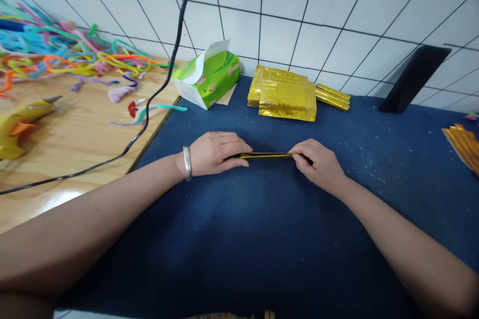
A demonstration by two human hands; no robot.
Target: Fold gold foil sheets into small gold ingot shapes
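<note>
A narrow folded strip of gold foil paper (266, 155) lies flat on the dark blue cloth (262, 239). My left hand (215, 153), with a silver bangle on the wrist, has its fingers closed on the strip's left end. My right hand (318, 162) pinches the strip's right end. Both hands rest on the cloth with the strip stretched between them. Behind them lies a stack of gold foil sheets (286, 93), with folded gold strips (333, 96) beside it.
A green tissue pack (209, 77) stands behind the left hand. On the wooden table (75, 134) at left lie coloured pipe cleaners (75, 57), a yellow glue gun (20, 122) and a black cable (157, 94). More gold strips (464, 144) lie far right; a black object (411, 79) leans against the tiled wall.
</note>
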